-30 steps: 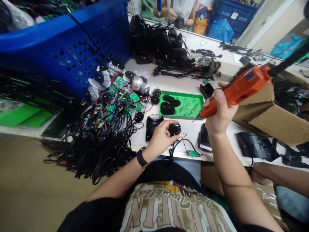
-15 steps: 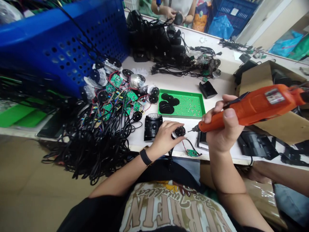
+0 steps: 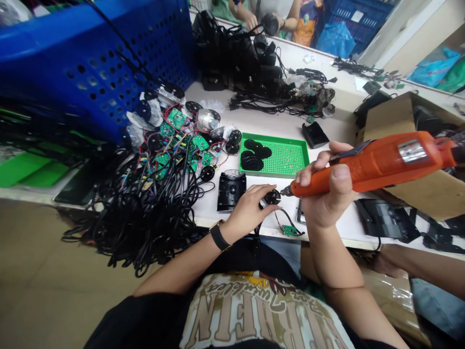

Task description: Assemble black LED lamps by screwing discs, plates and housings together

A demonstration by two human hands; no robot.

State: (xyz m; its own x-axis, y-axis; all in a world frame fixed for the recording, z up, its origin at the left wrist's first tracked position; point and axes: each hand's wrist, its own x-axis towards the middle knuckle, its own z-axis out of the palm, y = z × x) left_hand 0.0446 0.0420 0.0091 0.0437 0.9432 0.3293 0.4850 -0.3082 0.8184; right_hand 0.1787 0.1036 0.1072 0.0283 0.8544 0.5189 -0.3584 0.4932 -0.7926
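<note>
The fingers of the left hand (image 3: 250, 208) pinched a round black part (image 3: 272, 197), nearer than the green tray (image 3: 285, 167); the right hand (image 3: 330, 194) gripped an orange screwdriver (image 3: 370, 165). Keeping the bit (image 3: 286, 192) straight and the part steady seemed important (slipping was possible). The bit's exact contact was hard to see, and the left fingers partly hid the part.

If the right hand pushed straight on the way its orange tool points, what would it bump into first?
Most likely the round black part in the left hand; the tool tip looks right at it, though one view leaves depth uncertain.
</note>
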